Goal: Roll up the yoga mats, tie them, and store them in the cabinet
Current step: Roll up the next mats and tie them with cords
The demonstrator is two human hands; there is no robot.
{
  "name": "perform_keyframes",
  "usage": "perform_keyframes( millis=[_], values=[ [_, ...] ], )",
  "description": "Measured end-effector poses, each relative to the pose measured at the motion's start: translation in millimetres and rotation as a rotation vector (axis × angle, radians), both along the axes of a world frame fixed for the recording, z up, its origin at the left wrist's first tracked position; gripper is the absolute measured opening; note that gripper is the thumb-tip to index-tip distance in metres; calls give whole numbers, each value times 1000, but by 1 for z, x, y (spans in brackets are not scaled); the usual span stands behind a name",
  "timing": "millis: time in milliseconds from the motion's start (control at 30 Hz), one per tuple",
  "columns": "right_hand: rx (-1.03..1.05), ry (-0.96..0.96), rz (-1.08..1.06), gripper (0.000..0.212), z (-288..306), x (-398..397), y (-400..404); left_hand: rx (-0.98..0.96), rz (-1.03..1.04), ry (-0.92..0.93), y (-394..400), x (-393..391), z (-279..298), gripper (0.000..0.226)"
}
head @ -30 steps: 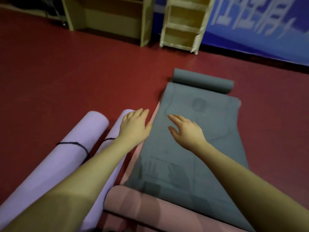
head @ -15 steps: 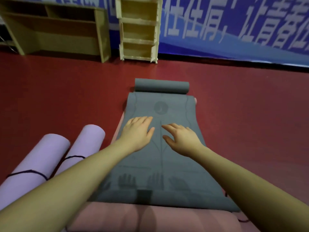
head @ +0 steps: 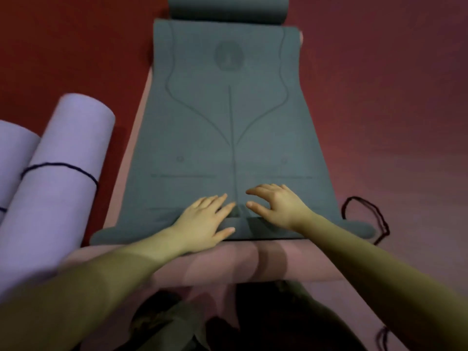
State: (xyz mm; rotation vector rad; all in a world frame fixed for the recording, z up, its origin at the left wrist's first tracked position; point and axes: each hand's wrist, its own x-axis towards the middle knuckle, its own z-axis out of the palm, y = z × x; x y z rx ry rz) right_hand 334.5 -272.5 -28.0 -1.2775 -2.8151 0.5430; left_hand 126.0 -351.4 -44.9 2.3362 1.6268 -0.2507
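Two tied purple rolls [head: 60, 188] lie on the floor's left side beside the grey mat [head: 228, 138], spread over a pink one. At its near edge the left hand [head: 202, 224] presses flat, fingers together; the right hand [head: 276, 206] arches, fingers slightly spread, seemingly touching by the fingertips.

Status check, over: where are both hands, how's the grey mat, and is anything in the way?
Left hand and right hand open, flat on grey mat near end. Mat flat, far end curled. Loose black cord beside its right edge.

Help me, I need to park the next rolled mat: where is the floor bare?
Bare red floor right of the grey mat, beyond the loose black cord. A narrower patch lies far left above the purple rolls. Near left is crowded.
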Motion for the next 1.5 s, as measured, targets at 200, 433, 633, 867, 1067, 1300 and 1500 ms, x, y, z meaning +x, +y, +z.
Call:
perform_keyframes(
  millis=[200,433,633,867,1067,1300,1500],
  values=[
    [207,52,44,52,-30,14,-19,228,69,43,6,5,-31,56],
    [185,-45,-95,52,-54,11,-32,455,-45,-79,12,6,-39,39],
    [143,-239,49,73,-69,15,-12,305,39,-30,2,-16,-61,54],
    [409,-176,35,63,-86,17,4,443,64,120,17,-16,-75,54],
    [256,-26,-334,52,-99,26,-36,524,88,82,3,-11,-88,59],
    [262,-89,-284,53,-109,39,-60,583,122,66,-36,-6,-100,57],
    [327,-106,-274,48,-122,46,-71,601,99,69,-36,-9,-108,56]
  ],
)
